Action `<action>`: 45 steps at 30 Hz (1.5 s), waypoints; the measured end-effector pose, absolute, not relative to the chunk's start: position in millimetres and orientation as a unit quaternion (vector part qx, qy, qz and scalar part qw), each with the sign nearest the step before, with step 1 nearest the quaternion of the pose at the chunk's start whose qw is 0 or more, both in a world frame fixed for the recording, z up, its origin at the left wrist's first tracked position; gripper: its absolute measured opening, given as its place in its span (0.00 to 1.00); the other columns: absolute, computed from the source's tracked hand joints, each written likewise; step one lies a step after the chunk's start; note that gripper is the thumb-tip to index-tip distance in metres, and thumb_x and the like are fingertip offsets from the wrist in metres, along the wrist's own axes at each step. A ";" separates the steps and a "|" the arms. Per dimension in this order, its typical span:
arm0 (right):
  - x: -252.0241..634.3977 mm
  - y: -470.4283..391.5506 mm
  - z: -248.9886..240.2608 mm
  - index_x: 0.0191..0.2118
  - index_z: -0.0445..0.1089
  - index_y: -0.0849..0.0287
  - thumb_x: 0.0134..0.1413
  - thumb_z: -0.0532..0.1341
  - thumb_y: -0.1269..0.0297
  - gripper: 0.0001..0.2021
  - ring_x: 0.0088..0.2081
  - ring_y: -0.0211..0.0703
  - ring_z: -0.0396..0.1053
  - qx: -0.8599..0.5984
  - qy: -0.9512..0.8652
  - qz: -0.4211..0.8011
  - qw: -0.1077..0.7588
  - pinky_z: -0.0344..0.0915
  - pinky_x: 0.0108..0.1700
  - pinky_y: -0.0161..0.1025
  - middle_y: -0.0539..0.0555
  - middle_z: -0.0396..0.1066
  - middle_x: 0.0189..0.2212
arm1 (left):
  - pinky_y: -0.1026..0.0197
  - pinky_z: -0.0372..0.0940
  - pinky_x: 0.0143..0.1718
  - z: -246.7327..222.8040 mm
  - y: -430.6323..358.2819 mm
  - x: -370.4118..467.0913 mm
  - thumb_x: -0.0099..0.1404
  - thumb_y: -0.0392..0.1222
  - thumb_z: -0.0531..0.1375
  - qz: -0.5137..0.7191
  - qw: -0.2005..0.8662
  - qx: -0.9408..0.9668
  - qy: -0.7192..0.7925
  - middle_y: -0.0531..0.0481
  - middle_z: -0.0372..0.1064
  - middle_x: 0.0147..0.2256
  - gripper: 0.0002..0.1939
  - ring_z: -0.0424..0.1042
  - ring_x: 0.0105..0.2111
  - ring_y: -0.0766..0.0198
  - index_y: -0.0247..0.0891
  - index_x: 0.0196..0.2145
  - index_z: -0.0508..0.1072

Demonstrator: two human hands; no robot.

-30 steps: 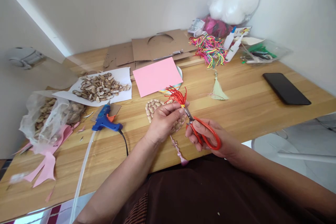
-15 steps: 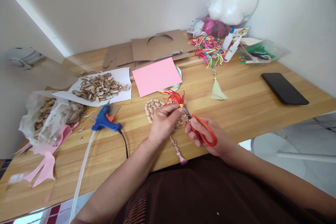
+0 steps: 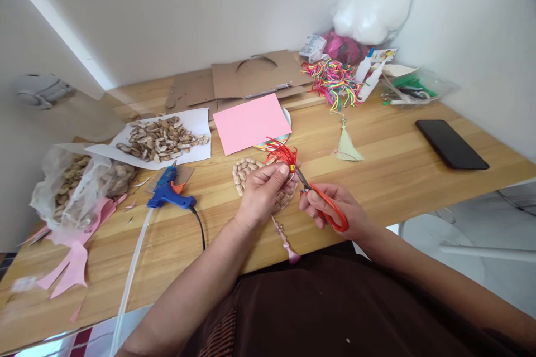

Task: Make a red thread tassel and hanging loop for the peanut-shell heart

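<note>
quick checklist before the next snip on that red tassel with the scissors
1. Left hand pinches the red tassel near its gold band: ok.
2. Right hand grips the red-handled scissors: ok.
3. Scissor tips sit at the tassel's base: ok.
4. Left fingertips clear of the blades: cannot tell, they look very close.
5. Blades open or shut: cannot tell, too small.
6. Glue gun lies on the table, apart from both hands: ok.
</note>
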State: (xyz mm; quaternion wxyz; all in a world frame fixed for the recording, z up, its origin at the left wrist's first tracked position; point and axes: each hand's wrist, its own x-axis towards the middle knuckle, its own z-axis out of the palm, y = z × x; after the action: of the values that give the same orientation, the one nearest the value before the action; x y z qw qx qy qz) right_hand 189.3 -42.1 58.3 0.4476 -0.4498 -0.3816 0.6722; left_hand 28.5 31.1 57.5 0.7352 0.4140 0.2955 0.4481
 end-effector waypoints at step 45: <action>183.6 -52.9 59.5 0.30 0.74 0.62 0.51 0.69 0.38 0.26 0.16 0.29 0.56 -0.420 -0.380 0.695 0.443 0.49 0.18 0.31 0.46 0.62 0.19 | 0.70 0.61 0.22 56.3 35.9 26.1 0.42 0.49 0.81 0.362 0.814 0.348 0.292 0.51 0.73 0.21 0.22 0.67 0.20 0.73 0.32 0.23 0.77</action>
State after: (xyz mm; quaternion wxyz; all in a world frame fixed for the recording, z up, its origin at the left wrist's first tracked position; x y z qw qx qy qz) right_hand 183.6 -52.9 59.5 0.4429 -0.4197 -0.3797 0.6953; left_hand 26.1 35.9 56.3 0.8136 0.3483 0.2924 0.3622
